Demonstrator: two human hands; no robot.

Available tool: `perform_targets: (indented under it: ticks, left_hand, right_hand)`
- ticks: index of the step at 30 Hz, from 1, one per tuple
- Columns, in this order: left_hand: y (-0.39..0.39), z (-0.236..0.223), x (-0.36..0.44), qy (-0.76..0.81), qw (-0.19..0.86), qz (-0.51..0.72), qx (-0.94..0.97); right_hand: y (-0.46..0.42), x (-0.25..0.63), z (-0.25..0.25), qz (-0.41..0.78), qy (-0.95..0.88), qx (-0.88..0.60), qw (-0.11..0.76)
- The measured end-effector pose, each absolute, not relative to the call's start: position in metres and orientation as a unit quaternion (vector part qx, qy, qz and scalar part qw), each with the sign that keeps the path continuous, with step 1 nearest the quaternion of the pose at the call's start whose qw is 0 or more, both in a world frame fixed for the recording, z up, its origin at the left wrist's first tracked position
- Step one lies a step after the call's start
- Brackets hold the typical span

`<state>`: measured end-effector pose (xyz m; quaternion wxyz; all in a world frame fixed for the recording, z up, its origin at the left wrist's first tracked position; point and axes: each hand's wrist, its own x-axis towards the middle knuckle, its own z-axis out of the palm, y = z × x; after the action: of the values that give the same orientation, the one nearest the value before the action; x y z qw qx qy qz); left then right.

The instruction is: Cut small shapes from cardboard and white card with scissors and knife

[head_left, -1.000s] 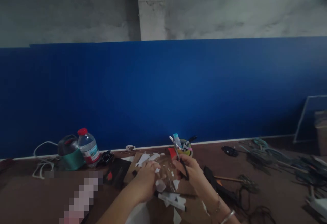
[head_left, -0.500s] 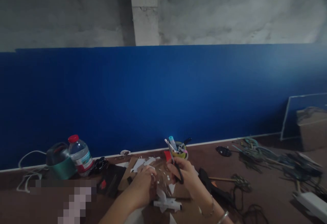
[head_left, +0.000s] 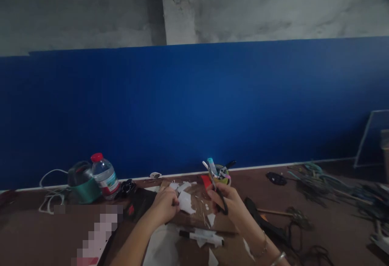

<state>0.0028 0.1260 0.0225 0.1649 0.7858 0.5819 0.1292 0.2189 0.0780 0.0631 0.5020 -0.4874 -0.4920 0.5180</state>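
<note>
My right hand (head_left: 226, 199) grips dark-handled scissors (head_left: 224, 205), their blades pointing up and away from me. Left of it, my left hand (head_left: 165, 207) is closed with its fingers curled, at the edge of a jagged piece of white paper (head_left: 186, 203); the grip itself is partly hidden. More paper scraps (head_left: 183, 187) lie just beyond that hand. Below and between my wrists, a white marker with black ends (head_left: 209, 239) rests on brown cardboard (head_left: 191, 254), with paper bits around it. A small white triangle of paper (head_left: 211, 219) lies near my right hand.
Behind the scissors stands a yellow-green holder (head_left: 225, 180) of pens and tools. At left are a red-capped bottle (head_left: 105, 179), a green container (head_left: 85, 191) and a white cable (head_left: 45, 201). Tangled cords (head_left: 319, 181) spread at right. A blue wall panel (head_left: 194, 108) borders the table.
My left hand has moved left and away from the marker, showing the jagged paper beside it. My right hand still holds the scissors. The view has shifted slightly right and down.
</note>
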Motion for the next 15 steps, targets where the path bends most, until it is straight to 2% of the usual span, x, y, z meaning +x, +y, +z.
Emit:
perform_targets:
  ticks: [15]
  left_hand:
    - [0.150, 0.031, -0.025, 0.654, 0.077, 0.123, 0.743]
  right_hand:
    - [0.078, 0.224, 0.065, 0.516, -0.489, -0.495, 0.500]
